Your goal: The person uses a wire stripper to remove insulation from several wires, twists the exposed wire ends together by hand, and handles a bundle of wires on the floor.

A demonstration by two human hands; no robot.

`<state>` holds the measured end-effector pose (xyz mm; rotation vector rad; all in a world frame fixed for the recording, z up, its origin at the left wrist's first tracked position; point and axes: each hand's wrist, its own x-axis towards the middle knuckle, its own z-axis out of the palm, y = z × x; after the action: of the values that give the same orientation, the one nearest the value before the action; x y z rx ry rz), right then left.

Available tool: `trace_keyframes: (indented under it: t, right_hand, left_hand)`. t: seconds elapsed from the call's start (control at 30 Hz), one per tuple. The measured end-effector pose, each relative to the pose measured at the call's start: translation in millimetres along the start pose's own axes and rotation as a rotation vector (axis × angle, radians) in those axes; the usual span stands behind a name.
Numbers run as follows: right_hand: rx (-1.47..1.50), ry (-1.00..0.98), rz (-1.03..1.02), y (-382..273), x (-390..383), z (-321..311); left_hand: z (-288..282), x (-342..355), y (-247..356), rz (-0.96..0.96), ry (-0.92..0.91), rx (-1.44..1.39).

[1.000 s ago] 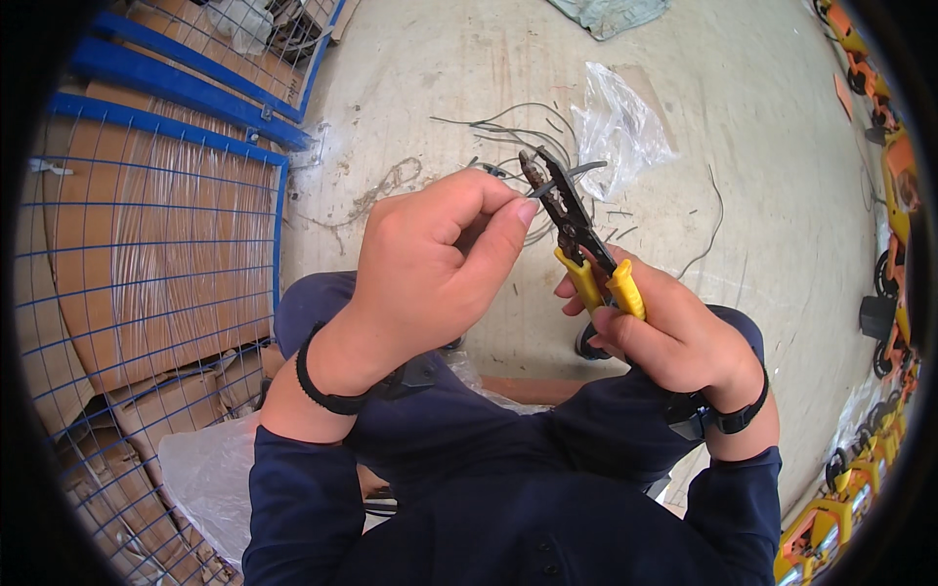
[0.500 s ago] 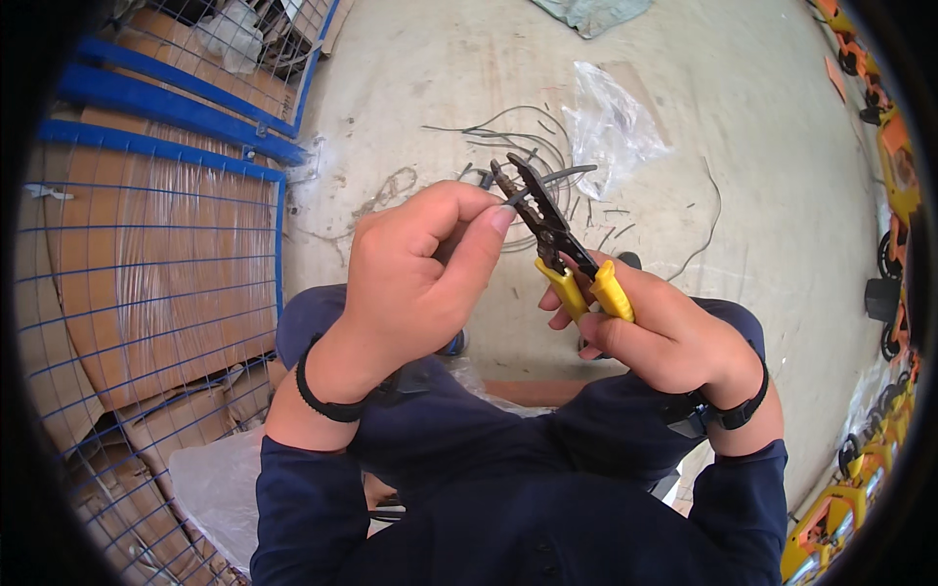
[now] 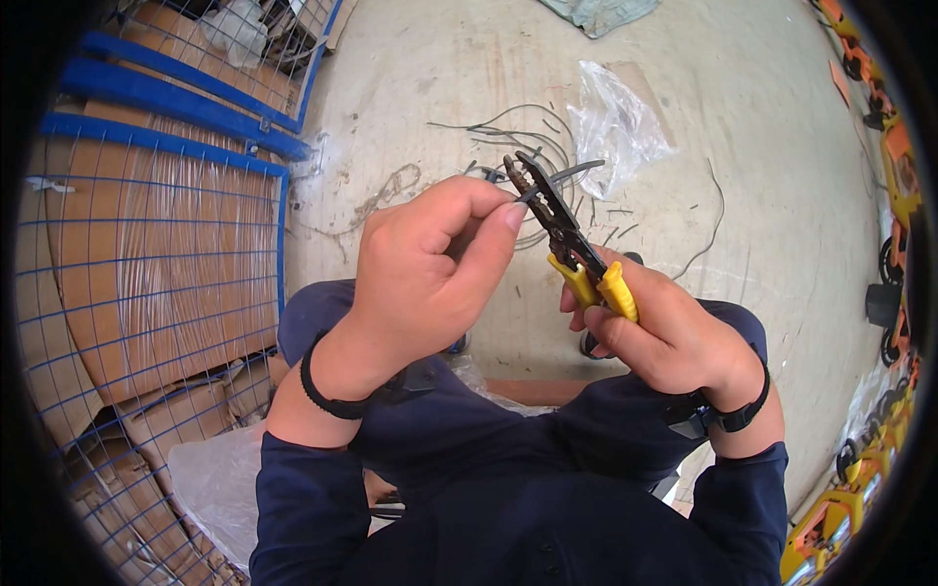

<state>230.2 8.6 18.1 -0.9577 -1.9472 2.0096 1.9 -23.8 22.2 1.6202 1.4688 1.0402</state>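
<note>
My left hand [image 3: 430, 264] pinches a short dark grey cable [image 3: 578, 171] between thumb and forefinger. The cable runs from my fingertips through the jaws of a wire stripper [image 3: 552, 210], and its free end sticks out on the right. My right hand [image 3: 664, 327] is wrapped round the tool's yellow handles, which are drawn nearly together. The black jaws point up and to the left, close around the cable. Whether the blades cut into it cannot be made out.
Loose cable coils [image 3: 528, 122] and short offcuts lie on the floor past my hands, beside a clear plastic bag [image 3: 620, 132]. A blue wire-mesh cage [image 3: 156, 234] with cardboard stands on the left. Yellow and orange machines [image 3: 899, 161] line the right edge.
Both hands have shifted slightly right with the cable and wire stripper. The tool's handles have come a little closer together, and the jaws have narrowed around the cable.
</note>
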Motion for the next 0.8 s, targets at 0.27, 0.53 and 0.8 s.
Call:
trace_keyframes:
  t: [0.27, 0.53, 0.8]
  right_hand:
    - [-0.143, 0.043, -0.017, -6, 0, 0]
    - [-0.383, 0.138, -0.091, 3, 3, 4]
    - [-0.204, 0.129, 0.049, 5, 6, 7]
  left_hand:
    - [2, 1, 0, 0.022, 0.023, 0.006]
    - [2, 3, -2, 0.056, 0.047, 0.117]
    - [5, 6, -4, 0.044, 0.059, 0.132]
